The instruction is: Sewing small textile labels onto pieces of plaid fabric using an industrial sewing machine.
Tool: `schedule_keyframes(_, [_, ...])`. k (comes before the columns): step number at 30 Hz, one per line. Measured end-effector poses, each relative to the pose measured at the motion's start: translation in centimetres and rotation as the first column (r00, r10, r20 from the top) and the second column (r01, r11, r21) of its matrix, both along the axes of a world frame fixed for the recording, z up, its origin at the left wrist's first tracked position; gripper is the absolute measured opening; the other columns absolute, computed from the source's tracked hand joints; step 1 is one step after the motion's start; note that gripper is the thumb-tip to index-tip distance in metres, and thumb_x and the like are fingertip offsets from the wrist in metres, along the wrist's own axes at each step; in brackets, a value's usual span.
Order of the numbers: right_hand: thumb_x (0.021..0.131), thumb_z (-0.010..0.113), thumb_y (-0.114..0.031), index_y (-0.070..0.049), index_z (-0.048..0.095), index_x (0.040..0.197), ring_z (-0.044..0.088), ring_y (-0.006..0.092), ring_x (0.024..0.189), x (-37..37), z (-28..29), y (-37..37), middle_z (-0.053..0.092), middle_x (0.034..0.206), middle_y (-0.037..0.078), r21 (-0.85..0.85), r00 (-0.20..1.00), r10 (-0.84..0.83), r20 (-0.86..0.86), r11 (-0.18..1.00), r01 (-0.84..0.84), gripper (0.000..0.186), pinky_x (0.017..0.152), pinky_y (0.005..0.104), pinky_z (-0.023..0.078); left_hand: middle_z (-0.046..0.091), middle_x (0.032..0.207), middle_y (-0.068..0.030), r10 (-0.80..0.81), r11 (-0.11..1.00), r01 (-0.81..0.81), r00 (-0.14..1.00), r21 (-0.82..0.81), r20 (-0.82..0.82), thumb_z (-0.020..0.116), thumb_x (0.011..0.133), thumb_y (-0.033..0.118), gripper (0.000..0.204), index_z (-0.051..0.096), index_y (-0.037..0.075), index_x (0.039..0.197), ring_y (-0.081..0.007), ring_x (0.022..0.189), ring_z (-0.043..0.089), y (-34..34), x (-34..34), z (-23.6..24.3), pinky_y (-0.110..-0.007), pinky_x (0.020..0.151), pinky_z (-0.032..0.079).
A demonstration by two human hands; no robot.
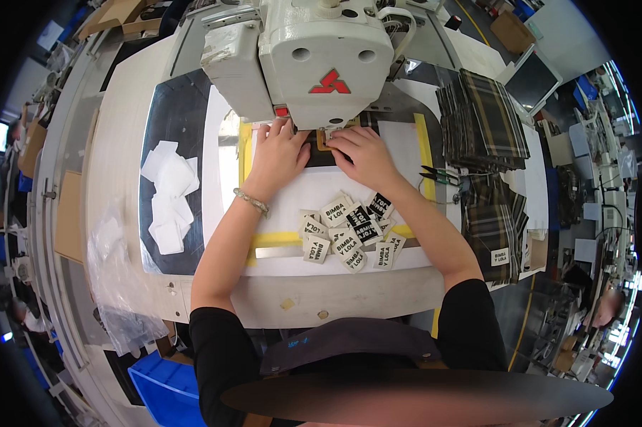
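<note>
Both of my hands rest on a dark piece of fabric (313, 157) under the white sewing machine head (328, 64). My left hand (278, 156) lies at the fabric's left side, fingers stretched forward and thumb apart. On the other side, my right hand (367, 155) is spread low, its index fingertip beside a small orange-yellow frame (322, 139) below the machine. The fingertips partly cover the fabric. Closer to me, a loose heap of cream labels (347, 245) and black labels (364, 226) lies on the white work surface (285, 206).
Stacked plaid fabric pieces (488, 117) stand at the right, with more plaid pieces (488, 213) nearer me. Dark-handled snips (440, 175) lie beside them. White sheets (171, 188) are piled at left, near a clear plastic bag (122, 277). A blue bin (166, 384) sits lower left.
</note>
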State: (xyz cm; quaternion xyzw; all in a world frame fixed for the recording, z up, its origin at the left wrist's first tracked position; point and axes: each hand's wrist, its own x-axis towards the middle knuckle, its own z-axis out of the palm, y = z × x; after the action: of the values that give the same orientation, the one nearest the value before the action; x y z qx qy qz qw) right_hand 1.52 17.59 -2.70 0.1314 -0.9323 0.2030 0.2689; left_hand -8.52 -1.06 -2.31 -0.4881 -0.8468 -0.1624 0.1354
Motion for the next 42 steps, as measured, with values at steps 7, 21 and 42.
schedule_keyframes(7, [0.076, 0.065, -0.01, -0.007, 0.067, 0.095, 0.06, 0.0215, 0.095, 0.3, 0.0, -0.2, 0.065, 0.099, 0.004, 0.071, 0.999, -0.012, -0.036, 0.997, 0.015, 0.019, 0.083, 0.0355, 0.048, 0.059, 0.112, -0.0106, -0.037, 0.999, 0.037, 0.999, 0.0, 0.0, 0.061, 0.083, 0.018, 0.035, 0.063, 0.008, 0.116, -0.0283, 0.109, 0.052, -0.2, -0.8, 0.0, -0.044, 0.093, 0.038])
schedule_keyframes(21, [0.076, 0.068, -0.013, -0.006, 0.066, 0.101, 0.059, 0.0255, 0.095, 0.0, 0.1, -0.1, 0.062, 0.095, 0.006, 0.103, 0.998, -0.068, -0.011, 0.992, 0.069, 0.026, 0.084, 0.0373, 0.047, 0.06, 0.107, -0.0112, -0.055, 0.997, 0.054, 0.999, 0.062, 0.003, 0.061, 0.084, 0.019, 0.025, 0.068, 0.007, 0.105, -0.0293, 0.104, 0.053, 0.3, -1.4, -0.3, -0.044, 0.092, 0.039])
schedule_keyframes(42, [0.08, 0.07, -0.021, -0.012, 0.062, 0.109, 0.052, 0.0227, 0.116, 1.3, 1.0, 1.7, 0.06, 0.118, 0.002, -0.016, 0.956, 0.144, 0.256, 0.989, -0.145, 0.031, 0.108, 0.0468, 0.026, 0.063, 0.104, -0.0195, -0.096, 0.994, 0.072, 0.943, 0.087, 0.318, 0.065, 0.083, 0.016, 0.024, 0.066, -0.002, 0.098, -0.0401, 0.099, 0.055, -0.2, -2.0, 0.0, -0.047, 0.087, 0.043])
